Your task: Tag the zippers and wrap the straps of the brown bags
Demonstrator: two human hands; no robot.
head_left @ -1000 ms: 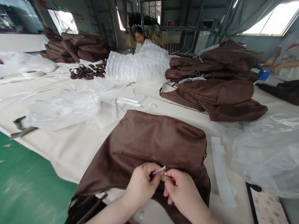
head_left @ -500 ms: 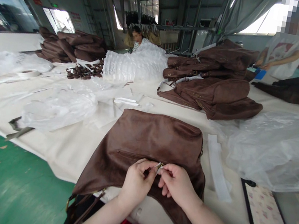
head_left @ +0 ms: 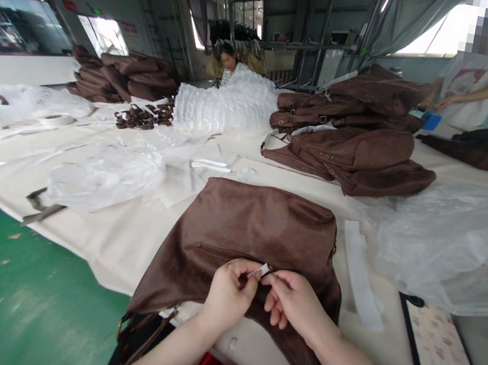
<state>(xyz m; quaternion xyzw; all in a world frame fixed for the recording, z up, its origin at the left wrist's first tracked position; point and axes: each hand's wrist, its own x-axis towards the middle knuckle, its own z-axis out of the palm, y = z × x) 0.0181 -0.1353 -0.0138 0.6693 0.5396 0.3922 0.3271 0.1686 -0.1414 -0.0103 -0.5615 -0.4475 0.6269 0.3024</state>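
Observation:
A brown leather-look bag [head_left: 261,217] lies flat before me, with a zipped slit [head_left: 217,251] across its side. My left hand [head_left: 232,290] is closed, pinching a small white strip [head_left: 262,270] between thumb and index finger. Close beside it, my right hand [head_left: 294,298] pinches at the brass-coloured zipper pull [head_left: 270,268], which its fingertips partly hide. The other fingers of that hand are curled loosely over the bag. A strap [head_left: 146,332] hangs down at the bag's lower left corner.
Stacked brown bags [head_left: 350,138] stand behind, near clear plastic bags [head_left: 454,245] on the right. A long white strip [head_left: 363,279] and a patterned board [head_left: 445,353] lie to the right. Crumpled plastic [head_left: 107,177] spreads left. A co-worker [head_left: 482,86] stands at the far right.
The white strip in my left fingers now shows more plainly, tilted up to the right. My fingertips have moved slightly apart. The whole view has shifted a little, so things appear farther right.

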